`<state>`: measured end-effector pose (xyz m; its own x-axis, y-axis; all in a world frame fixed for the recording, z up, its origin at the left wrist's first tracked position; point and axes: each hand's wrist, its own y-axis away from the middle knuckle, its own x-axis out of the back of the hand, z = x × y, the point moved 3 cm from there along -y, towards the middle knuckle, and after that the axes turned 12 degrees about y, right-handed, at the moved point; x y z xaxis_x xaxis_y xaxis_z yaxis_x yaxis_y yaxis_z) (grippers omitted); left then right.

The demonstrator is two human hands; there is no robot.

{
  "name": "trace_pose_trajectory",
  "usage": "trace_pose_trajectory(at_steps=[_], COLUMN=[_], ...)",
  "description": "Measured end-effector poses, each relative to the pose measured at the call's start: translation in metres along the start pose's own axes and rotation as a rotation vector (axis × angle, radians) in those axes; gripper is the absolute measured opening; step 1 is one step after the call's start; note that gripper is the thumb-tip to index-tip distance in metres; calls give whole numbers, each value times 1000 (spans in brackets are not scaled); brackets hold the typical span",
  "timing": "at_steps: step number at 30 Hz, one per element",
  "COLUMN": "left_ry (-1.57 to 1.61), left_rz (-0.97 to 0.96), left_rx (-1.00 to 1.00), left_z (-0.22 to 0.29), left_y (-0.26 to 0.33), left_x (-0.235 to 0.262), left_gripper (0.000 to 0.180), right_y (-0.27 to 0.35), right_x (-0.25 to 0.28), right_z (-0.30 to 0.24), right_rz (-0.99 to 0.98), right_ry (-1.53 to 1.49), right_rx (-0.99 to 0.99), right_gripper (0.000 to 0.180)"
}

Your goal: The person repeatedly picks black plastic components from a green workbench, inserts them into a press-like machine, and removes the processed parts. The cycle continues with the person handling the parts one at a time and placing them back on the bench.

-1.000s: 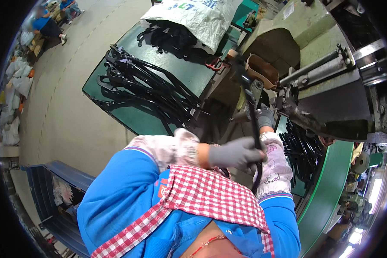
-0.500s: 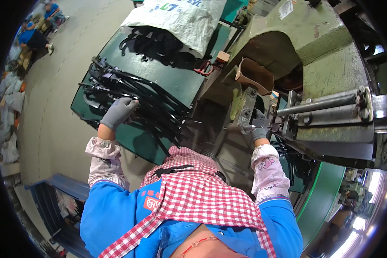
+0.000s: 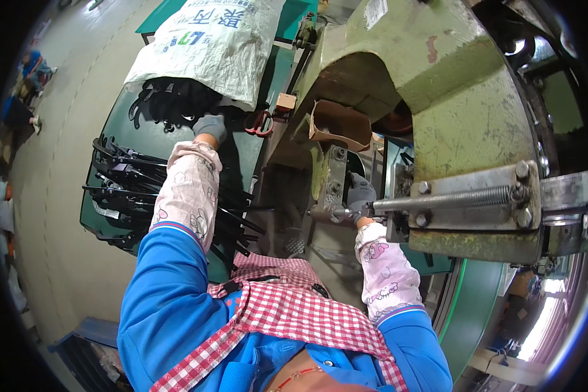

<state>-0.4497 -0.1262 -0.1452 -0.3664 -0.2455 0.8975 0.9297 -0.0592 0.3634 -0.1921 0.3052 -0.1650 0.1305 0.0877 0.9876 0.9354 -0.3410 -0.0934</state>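
Note:
My left hand (image 3: 210, 125), in a grey glove with a pink patterned sleeve cover, reaches far forward to the black metal parts (image 3: 170, 101) spilling from the mouth of a white woven sack (image 3: 209, 46). Its fingertips are hidden among those parts. My right hand (image 3: 361, 191), also grey-gloved, sits at the die area of a big green press (image 3: 438, 65), beside a steel block (image 3: 330, 179) and a horizontal rod. Whether it holds a part is hidden.
A heap of long black parts (image 3: 124, 189) lies on the dark green table (image 3: 245, 163) at my left. Red-handled pliers (image 3: 260, 123) lie by the sack. A torn cardboard box (image 3: 340, 124) sits inside the press. A coil spring (image 3: 464, 196) runs along the press at right.
My left hand has moved from the heap of black parts on the table forward to the sack's mouth. My right hand has stayed at the press.

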Motion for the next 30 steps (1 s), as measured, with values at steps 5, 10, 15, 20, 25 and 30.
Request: trace_pose_trajectory(at_steps=[5, 10, 15, 20, 25, 30], left_ry=[524, 1456, 1932, 1971, 1854, 1843], left_rz=[99, 85, 53, -15, -103, -136], left_rx=[-257, -322, -504, -545, -513, -619], left_z=[-26, -25, -18, 5, 54, 104], left_y=[42, 215, 336, 395, 429, 450], left_x=[10, 64, 62, 39, 16, -12], left_gripper=[25, 16, 34, 62, 67, 61], right_y=[18, 52, 46, 50, 26, 57], right_x=[43, 110, 164, 197, 165, 199], right_z=[-16, -41, -65, -83, -87, -75], right_rz=[-23, -348, -590, -793, -686, -289], right_ry=[-488, -1442, -1367, -1643, -1360, -970], right_rx=[0, 9, 63, 89, 292, 413], right_gripper=[32, 33, 25, 26, 30, 48])
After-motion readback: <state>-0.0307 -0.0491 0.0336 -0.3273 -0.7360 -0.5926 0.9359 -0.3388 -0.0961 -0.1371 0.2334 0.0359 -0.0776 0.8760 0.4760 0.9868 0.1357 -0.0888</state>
